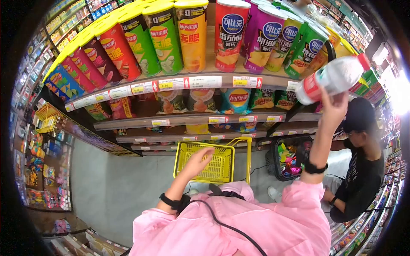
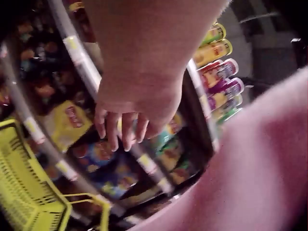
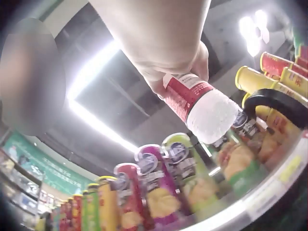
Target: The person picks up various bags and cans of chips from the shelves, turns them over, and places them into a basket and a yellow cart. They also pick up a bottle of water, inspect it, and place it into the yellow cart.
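Observation:
My right hand (image 1: 334, 106), raised at the right end of the shelf, grips a clear plastic bottle (image 1: 335, 78) with a red cap and a red-and-white label. The bottle is tilted, its cap up and to the right in the head view. In the right wrist view its frosty-looking base (image 3: 214, 118) points toward the chip canisters, and the fingers wrap around the label. My left hand (image 1: 200, 161) holds nothing, its fingers extended over the yellow shopping basket (image 1: 232, 166) on the floor. The left wrist view shows those fingers (image 2: 127, 132) hanging loosely, spread apart.
Chip canisters (image 1: 164, 42) line the top shelf, with bagged chips (image 1: 236, 100) on the shelves below. A person in black (image 1: 363, 170) crouches at the right beside a dark basket (image 1: 275, 170) of colourful packets. A yellow rack (image 1: 46, 118) stands at the left.

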A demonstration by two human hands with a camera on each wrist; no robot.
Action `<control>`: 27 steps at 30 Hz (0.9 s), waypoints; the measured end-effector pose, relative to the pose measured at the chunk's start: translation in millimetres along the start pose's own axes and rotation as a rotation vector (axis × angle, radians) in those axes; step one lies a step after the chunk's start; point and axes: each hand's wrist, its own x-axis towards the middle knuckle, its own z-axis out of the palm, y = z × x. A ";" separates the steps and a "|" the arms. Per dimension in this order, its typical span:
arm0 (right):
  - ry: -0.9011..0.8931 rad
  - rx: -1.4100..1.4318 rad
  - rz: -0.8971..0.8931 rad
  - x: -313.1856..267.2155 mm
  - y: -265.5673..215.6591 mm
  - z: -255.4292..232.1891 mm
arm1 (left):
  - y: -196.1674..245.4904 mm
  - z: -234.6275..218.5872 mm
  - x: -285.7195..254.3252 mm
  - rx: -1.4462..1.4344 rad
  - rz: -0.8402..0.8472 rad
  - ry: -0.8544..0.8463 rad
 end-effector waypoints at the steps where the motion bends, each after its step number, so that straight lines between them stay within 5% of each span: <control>1: -0.078 0.073 0.109 -25.0 -12.8 2.8 | 26.0 -6.0 8.7 0.007 0.075 0.004; 7: -0.395 0.408 0.545 -168.6 -29.4 26.1 | 131.5 -7.6 20.4 -0.046 0.308 0.007; 14: -0.534 0.410 0.683 -230.1 -26.5 28.1 | 108.8 0.6 14.1 -0.244 0.141 -0.224; 21: -0.725 0.500 0.715 -232.8 -9.1 15.9 | 94.1 12.5 -4.7 -0.223 0.096 -0.083; 24: -0.827 0.092 0.327 -189.4 -17.6 3.5 | 91.2 15.3 -9.0 -0.066 0.213 0.057; 27: -0.649 -0.220 -0.013 -152.9 -55.1 3.0 | 90.6 11.8 -10.3 0.234 0.324 0.216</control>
